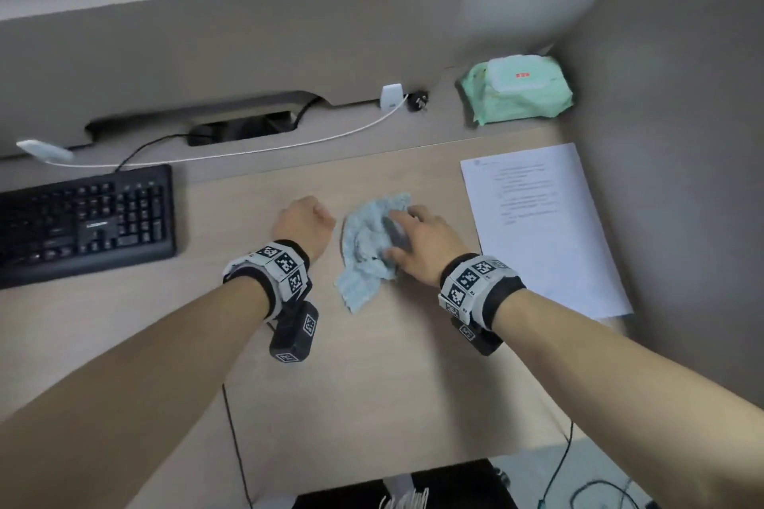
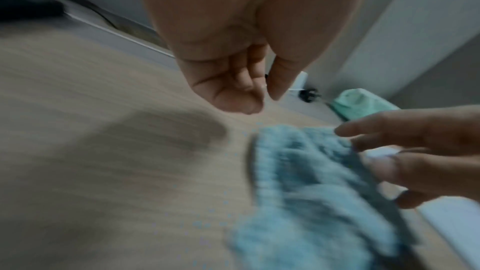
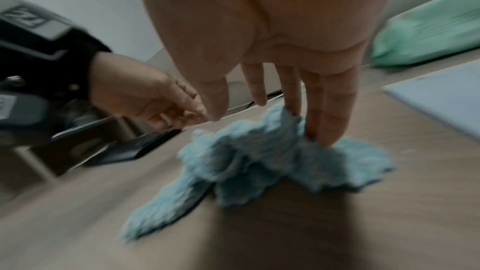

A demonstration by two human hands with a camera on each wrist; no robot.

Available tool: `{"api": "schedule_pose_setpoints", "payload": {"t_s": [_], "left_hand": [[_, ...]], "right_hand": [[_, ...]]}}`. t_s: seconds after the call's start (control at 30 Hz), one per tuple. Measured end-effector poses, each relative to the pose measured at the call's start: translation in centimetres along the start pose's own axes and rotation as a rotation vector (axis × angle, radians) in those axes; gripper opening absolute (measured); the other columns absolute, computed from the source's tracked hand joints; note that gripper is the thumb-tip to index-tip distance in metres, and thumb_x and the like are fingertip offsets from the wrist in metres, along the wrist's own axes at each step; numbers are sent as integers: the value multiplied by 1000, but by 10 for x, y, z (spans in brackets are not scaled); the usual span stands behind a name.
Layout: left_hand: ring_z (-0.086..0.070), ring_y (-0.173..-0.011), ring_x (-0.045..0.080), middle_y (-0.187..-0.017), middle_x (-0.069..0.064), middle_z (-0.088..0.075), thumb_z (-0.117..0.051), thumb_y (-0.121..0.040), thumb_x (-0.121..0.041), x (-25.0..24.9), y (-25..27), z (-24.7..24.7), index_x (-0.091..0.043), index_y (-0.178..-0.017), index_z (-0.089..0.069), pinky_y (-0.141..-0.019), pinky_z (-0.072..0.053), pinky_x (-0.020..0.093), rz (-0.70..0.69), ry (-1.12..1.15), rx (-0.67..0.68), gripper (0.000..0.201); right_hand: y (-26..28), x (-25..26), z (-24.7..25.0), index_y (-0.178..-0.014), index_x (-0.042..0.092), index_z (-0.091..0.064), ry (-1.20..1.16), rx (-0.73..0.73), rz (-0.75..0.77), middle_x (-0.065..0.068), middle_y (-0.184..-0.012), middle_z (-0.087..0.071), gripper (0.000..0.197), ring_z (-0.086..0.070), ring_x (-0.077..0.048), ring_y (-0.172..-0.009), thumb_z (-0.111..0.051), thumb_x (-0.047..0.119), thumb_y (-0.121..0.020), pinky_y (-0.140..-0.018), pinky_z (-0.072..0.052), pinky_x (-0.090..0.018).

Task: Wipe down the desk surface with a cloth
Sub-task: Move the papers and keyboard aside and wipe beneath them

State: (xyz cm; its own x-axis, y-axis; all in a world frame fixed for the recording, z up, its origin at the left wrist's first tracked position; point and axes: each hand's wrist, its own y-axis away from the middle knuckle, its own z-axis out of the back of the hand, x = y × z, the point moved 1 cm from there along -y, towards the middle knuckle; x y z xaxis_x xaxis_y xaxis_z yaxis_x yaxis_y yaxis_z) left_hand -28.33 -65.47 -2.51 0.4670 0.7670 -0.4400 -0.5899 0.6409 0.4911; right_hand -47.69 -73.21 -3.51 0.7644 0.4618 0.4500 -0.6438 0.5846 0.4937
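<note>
A crumpled light blue cloth (image 1: 366,250) lies in the middle of the wooden desk (image 1: 372,364). My right hand (image 1: 395,236) is on its right side, straight fingers spread and pressing down on it. The right wrist view shows the fingertips (image 3: 326,139) dug into the cloth (image 3: 259,163). My left hand (image 1: 318,215) hovers just left of the cloth without touching it, its fingers loosely curled and holding nothing. The left wrist view shows that hand (image 2: 259,100) above the bare desk, with the cloth (image 2: 311,192) to its lower right.
A black keyboard (image 1: 87,219) sits at the left and a printed sheet of paper (image 1: 541,227) at the right, close to the cloth. A green pack of wipes (image 1: 516,95) lies at the back right corner. A white cable (image 1: 289,145) runs along the back. A partition wall stands on the right.
</note>
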Motion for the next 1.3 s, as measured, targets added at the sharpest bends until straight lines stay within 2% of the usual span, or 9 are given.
{"api": "schedule_pose_setpoints", "payload": {"t_s": [0.13, 0.23, 0.3, 0.47, 0.57, 0.77, 0.93, 1.1, 1.3], "left_hand": [[-34, -134, 37, -151, 14, -32, -62, -84, -35, 83, -18, 28, -16, -143, -38, -110, -36, 43, 87, -331, 60, 66], [-2, -148, 34, -162, 8, -2, -64, -78, -53, 125, -29, 39, -18, -152, -17, -118, -19, 49, 75, -435, 108, 94], [6, -149, 32, -162, 7, 5, -64, -75, -59, 138, -34, 41, -19, -152, -11, -119, -15, 52, 19, -464, 138, 102], [8, -148, 37, -162, 13, 12, -65, -73, -65, 148, -38, 36, -24, -153, 1, -119, -10, 53, -57, -520, 126, 111], [7, -148, 38, -162, 14, 10, -63, -73, -67, 151, -39, 33, -22, -153, 2, -120, -9, 52, -60, -545, 103, 112], [9, -148, 39, -161, 15, 13, -62, -74, -69, 152, -42, 29, -25, -153, 4, -120, -9, 52, -46, -548, 103, 112], [9, -148, 39, -160, 16, 15, -64, -76, -65, 148, -40, 31, -24, -153, 3, -120, -9, 52, -47, -547, 112, 110], [9, -148, 39, -160, 15, 15, -64, -76, -65, 147, -38, 32, -24, -153, 3, -120, -10, 52, -44, -540, 117, 110], [10, -148, 38, -160, 13, 18, -63, -77, -65, 148, -38, 33, -24, -153, 5, -121, -9, 51, -23, -550, 134, 110]], "right_hand": [[-15, 43, -41, -144, 35, -25, 209, 48, 0, -11, -161, -6, 77, -24, -47, -135, -58, 66, -80, -102, -40, -57], [-33, 36, -45, -147, 33, -20, 300, 11, -52, -12, -163, -2, 78, -17, -48, -140, -53, 63, -85, -105, -36, -61], [-47, 16, -34, -152, 28, -15, 370, -47, -93, -13, -163, -2, 74, -13, -47, -143, -46, 57, -91, -110, -29, -61], [-101, -3, 5, -154, 20, -12, 335, -134, -295, -18, -163, 0, 77, -5, -46, -147, -50, 37, -89, -116, -19, -60], [-133, 31, 6, -154, 18, -13, 270, -161, -427, -18, -163, 0, 85, -3, -45, -147, -58, 43, -85, -116, -17, -60], [-118, 102, -53, -156, 26, -7, 417, 44, 107, -9, -165, 10, 88, 9, -38, -150, -59, 42, -86, -120, -1, -57], [-136, 18, 0, -156, 26, -10, 401, -103, -129, -9, -165, 0, 84, -2, -36, -151, -61, 34, -89, -121, -13, -55], [-176, 46, 15, -154, 20, -12, 424, -139, -223, -15, -162, -8, 99, -8, -40, -148, -74, 39, -79, -118, -19, -52], [-155, 97, -31, -155, 23, -15, 457, -20, 181, -15, -164, -5, 107, -4, -41, -150, -82, 35, -72, -121, -12, -56]]}}
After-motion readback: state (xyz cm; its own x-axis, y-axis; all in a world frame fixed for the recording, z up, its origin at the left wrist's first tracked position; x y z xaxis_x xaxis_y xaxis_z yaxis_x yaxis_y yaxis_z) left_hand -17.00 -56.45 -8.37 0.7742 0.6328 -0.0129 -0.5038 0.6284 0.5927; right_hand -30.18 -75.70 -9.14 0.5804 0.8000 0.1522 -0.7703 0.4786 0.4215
